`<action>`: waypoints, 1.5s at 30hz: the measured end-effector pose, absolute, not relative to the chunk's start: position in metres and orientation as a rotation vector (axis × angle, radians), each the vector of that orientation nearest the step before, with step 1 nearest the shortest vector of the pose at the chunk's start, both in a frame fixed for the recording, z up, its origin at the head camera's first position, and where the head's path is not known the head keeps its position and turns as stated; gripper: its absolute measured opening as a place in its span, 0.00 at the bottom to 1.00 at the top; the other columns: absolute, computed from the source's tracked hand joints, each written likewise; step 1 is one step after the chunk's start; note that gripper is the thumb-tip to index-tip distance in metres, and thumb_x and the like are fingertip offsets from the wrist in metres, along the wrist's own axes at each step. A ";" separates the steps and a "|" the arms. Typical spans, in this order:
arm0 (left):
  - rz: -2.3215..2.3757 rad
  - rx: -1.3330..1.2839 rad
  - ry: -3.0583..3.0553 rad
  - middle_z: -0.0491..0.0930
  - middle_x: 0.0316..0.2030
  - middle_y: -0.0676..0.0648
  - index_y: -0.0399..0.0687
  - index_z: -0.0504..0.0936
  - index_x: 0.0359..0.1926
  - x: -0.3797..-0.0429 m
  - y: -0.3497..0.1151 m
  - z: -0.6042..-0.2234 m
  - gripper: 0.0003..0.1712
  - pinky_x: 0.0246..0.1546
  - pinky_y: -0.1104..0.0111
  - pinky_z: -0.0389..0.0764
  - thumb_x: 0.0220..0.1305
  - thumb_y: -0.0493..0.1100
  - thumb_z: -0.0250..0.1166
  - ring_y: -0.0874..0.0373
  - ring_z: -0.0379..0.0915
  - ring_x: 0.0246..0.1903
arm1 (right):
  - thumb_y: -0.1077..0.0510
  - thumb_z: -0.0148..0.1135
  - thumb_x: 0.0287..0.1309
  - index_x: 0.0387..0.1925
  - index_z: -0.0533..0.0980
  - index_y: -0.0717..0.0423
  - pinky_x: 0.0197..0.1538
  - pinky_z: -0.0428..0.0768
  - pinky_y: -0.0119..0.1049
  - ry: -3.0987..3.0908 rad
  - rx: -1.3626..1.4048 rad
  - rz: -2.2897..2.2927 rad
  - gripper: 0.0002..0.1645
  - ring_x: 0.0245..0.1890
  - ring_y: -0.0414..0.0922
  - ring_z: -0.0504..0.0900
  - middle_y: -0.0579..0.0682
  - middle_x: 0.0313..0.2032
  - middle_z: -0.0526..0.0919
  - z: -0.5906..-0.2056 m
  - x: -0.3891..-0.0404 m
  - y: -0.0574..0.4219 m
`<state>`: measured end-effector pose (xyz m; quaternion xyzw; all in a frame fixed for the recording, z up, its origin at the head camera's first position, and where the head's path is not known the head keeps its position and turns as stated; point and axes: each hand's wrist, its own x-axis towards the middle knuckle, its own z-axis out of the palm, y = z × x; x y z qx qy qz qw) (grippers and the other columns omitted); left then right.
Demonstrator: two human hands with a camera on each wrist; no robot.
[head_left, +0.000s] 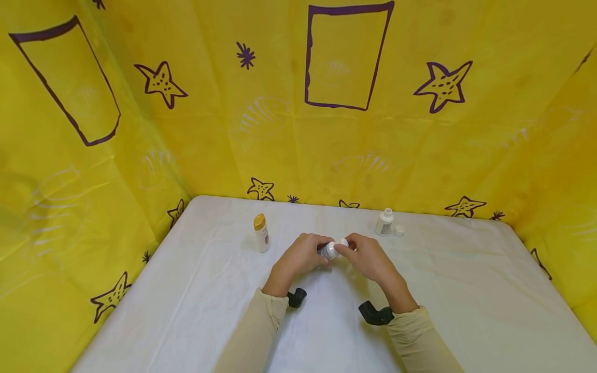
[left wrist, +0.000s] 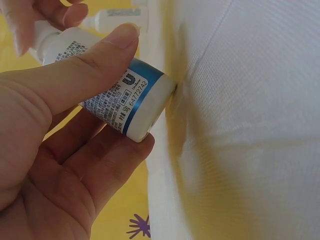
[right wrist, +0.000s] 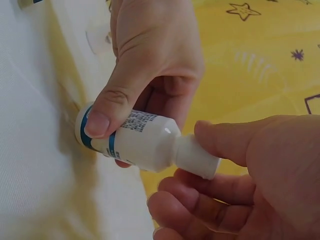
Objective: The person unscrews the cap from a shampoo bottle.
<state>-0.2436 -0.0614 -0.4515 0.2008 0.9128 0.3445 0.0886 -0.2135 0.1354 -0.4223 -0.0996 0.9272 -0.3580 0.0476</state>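
Note:
My left hand (head_left: 302,255) grips a small white bottle (left wrist: 145,100) with a blue band and printed label, thumb on one side and fingers round the other. The bottle lies tilted, its base close to the tablecloth in the left wrist view. At its other end my right hand (head_left: 372,259) pinches the white cap (right wrist: 196,158) between thumb and fingers. The cap sits at the bottle's neck, in line with the body.
Behind my right hand stands another white bottle (head_left: 384,224) with its neck uncovered, a loose white cap (head_left: 399,231) beside it. Left of my hands is an upright white bottle with a yellow cap (head_left: 262,234). Yellow patterned curtains (head_left: 298,140) surround the white-covered table (head_left: 466,280).

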 end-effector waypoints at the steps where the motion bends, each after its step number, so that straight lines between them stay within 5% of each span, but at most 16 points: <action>1: 1.022 0.596 2.716 0.88 0.47 0.55 0.57 0.87 0.55 -0.244 -0.061 -0.451 0.28 0.52 0.65 0.81 0.50 0.41 0.81 0.62 0.79 0.43 | 0.46 0.62 0.69 0.45 0.79 0.58 0.31 0.72 0.35 2.829 -0.307 -1.095 0.18 0.30 0.44 0.74 0.52 0.37 0.83 -0.422 -0.213 0.136; 12: 0.980 0.624 2.716 0.88 0.47 0.54 0.55 0.86 0.55 -0.245 -0.051 -0.447 0.27 0.53 0.63 0.81 0.52 0.41 0.81 0.61 0.79 0.43 | 0.54 0.63 0.67 0.51 0.79 0.60 0.32 0.75 0.34 2.834 -0.334 -1.187 0.17 0.32 0.43 0.77 0.53 0.40 0.83 -0.418 -0.213 0.148; 22: 0.978 0.629 2.795 0.87 0.43 0.55 0.53 0.85 0.52 -0.245 -0.048 -0.447 0.21 0.49 0.65 0.81 0.57 0.46 0.78 0.62 0.78 0.40 | 0.58 0.64 0.63 0.51 0.74 0.58 0.43 0.80 0.39 2.843 -0.263 -1.291 0.16 0.45 0.51 0.82 0.57 0.47 0.83 -0.403 -0.217 0.176; 31: 1.129 0.696 2.874 0.86 0.53 0.52 0.54 0.83 0.59 -0.243 -0.030 -0.438 0.26 0.53 0.62 0.83 0.59 0.46 0.77 0.59 0.82 0.48 | 0.55 0.67 0.63 0.53 0.75 0.59 0.54 0.82 0.47 2.893 -0.127 -1.297 0.20 0.51 0.54 0.82 0.60 0.51 0.84 -0.394 -0.221 0.210; 45: 1.318 0.700 2.776 0.83 0.53 0.51 0.52 0.78 0.60 -0.252 0.041 -0.402 0.28 0.53 0.64 0.83 0.60 0.47 0.76 0.58 0.81 0.49 | 0.52 0.61 0.70 0.69 0.70 0.59 0.56 0.81 0.53 2.846 0.135 -1.289 0.31 0.58 0.62 0.77 0.67 0.62 0.76 -0.391 -0.222 0.260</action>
